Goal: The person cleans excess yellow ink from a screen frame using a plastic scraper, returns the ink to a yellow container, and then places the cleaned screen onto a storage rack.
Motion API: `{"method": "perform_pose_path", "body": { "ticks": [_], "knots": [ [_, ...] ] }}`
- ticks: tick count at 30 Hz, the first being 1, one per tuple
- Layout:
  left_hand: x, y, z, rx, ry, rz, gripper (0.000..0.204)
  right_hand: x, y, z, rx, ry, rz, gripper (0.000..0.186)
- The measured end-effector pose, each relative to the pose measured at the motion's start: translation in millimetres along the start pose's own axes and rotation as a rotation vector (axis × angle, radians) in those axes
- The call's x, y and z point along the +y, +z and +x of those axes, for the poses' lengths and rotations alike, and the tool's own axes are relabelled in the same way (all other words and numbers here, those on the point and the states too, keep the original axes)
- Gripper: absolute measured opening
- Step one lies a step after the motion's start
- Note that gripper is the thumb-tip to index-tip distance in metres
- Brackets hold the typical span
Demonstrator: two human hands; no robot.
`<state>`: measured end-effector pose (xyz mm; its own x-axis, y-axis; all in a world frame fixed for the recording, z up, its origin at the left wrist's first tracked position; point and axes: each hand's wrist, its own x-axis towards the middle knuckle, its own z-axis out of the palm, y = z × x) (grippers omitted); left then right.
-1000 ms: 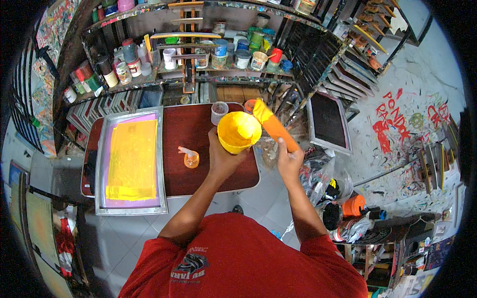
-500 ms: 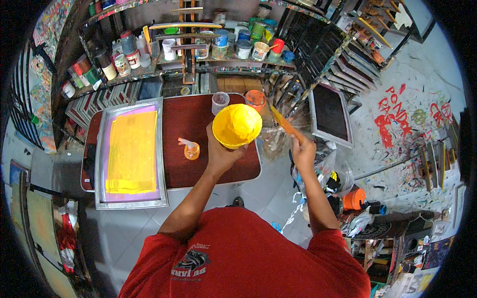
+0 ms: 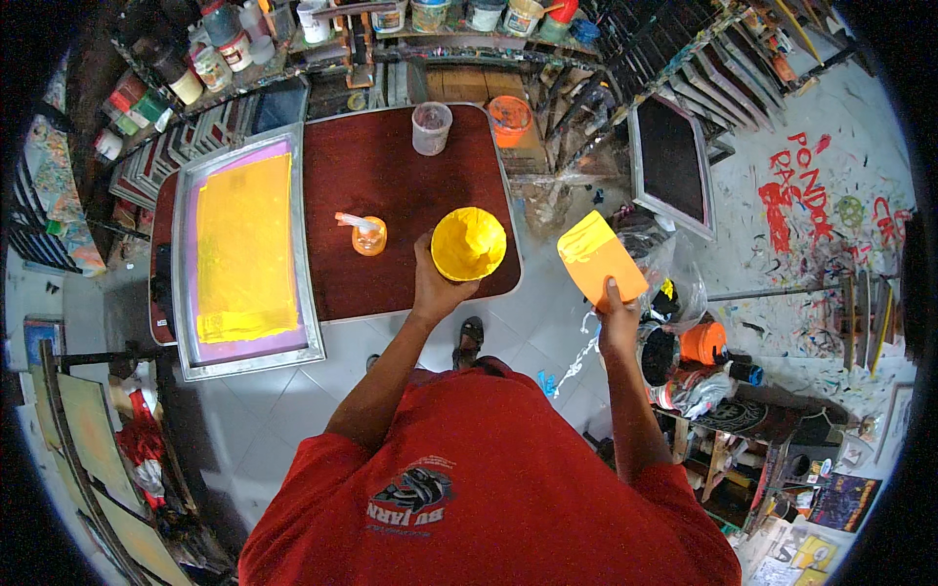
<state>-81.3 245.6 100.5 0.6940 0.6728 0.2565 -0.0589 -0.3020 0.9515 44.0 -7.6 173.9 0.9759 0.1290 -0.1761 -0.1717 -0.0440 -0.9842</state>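
Observation:
My left hand [image 3: 440,291] is closed round a tub [image 3: 446,246] whose inside is coated with yellow paint, above the right end of the dark red table [image 3: 381,283]. Out to the right, clear of the tub, my right hand [image 3: 617,320] grips a flat orange scraper [image 3: 604,264]; wet yellow paint covers its far end. On the left of the table lies a metal-framed printing screen [image 3: 315,311], with a large yellow paint area inside a purple border. A small orange jar [image 3: 368,242] with a pale-handled tool across it stands between the screen and the tub.
A translucent plastic cup [image 3: 431,129] is near the table's far edge, and an orange bucket [image 3: 509,119] stands beyond it. Shelves with paint tubs line the back. A dark framed screen [image 3: 670,161] leans at the right, above plastic bags [image 3: 684,278].
The scraper has moved right and down, away from the tub, and its broad face now shows. The tub looks smaller and lower, and the head view has shifted.

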Motion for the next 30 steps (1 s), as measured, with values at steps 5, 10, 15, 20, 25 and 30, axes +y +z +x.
{"method": "perform_pose_path", "body": {
  "ticks": [5,10,15,20,25,30],
  "knots": [
    [-66,25,-6,0.024,-0.205,-0.02,0.084,16,-25,-1,-0.021,0.042,-0.108,0.034],
    [-156,51,0,0.085,-0.207,-0.062,0.076,57,-61,5,0.003,0.091,-0.258,0.035],
    [-187,64,14,0.002,-0.393,0.112,0.084,80,-94,-9,-0.02,0.124,-0.357,0.038],
    [-176,61,15,-0.062,-0.273,0.744,0.105,96,-110,-13,0.034,0.195,-0.291,0.041],
    [-185,49,-37,-0.019,-0.441,0.681,0.104,103,-124,-11,-0.204,0.028,-0.531,0.041],
    [-114,-31,-142,0.011,-0.548,0.393,0.075,89,-74,-24,-0.088,0.357,-0.232,0.047]
  ]
}}
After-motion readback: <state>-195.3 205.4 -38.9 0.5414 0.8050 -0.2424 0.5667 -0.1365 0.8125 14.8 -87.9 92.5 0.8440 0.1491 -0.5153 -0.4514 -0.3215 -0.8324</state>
